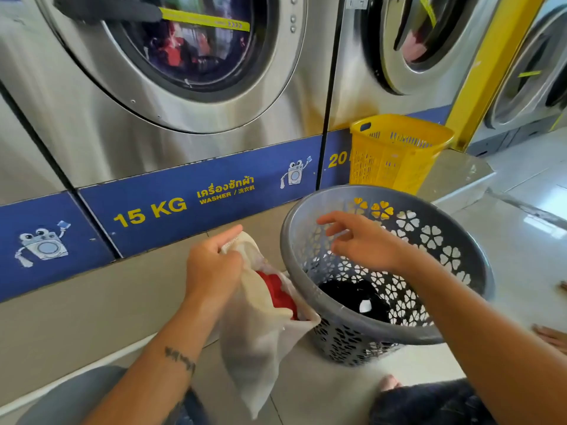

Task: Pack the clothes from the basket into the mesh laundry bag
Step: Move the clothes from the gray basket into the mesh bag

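A white mesh laundry bag (260,348) hangs in front of me, and my left hand (211,268) grips its top edge. A red garment (277,291) and a cream one (260,292) show inside the bag's mouth. Just to the right stands a grey plastic basket (460,259) with flower-shaped holes, tilted toward me. A black garment (352,297) with a small white label lies at its bottom. My right hand (359,240) hovers over the basket's opening with its fingers spread and nothing in them.
Steel front-loading washers (153,118) with blue base panels stand close ahead. A yellow basket (395,151) sits on the raised ledge behind the grey one. My knees are at the bottom edge. Tiled floor extends to the right.
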A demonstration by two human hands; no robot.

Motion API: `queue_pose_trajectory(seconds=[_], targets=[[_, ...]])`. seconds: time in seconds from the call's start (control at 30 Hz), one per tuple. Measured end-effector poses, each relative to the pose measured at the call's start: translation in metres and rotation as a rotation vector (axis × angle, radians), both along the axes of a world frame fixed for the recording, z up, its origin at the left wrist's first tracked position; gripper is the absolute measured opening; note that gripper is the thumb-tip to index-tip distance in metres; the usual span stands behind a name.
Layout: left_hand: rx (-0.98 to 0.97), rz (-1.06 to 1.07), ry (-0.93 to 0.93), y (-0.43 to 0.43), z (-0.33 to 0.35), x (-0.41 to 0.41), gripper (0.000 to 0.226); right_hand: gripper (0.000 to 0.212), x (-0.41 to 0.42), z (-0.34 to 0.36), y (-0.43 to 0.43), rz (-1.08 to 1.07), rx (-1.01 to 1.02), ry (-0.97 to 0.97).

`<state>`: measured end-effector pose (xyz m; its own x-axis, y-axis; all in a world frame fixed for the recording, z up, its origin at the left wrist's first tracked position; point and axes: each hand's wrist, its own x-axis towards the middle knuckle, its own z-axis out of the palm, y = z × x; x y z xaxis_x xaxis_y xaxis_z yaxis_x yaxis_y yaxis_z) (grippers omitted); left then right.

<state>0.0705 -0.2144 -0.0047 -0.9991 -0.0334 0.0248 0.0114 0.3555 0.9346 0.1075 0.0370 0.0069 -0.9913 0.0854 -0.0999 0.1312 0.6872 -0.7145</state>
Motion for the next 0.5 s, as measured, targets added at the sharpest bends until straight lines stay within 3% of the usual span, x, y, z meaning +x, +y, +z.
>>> queue_pose_trajectory(seconds=[0.23,0.5], targets=[[-0.059,0.038,-0.152,0.034,-0.026,-0.008,0.061,0.087,-0.013,-0.062,0.047,0.200,0.507,-0.342],[-0.182,0.017,-0.126,0.059,-0.056,-0.032,0.052,0.106,-0.064,-0.141,0.069,0.308,0.749,-0.547]])
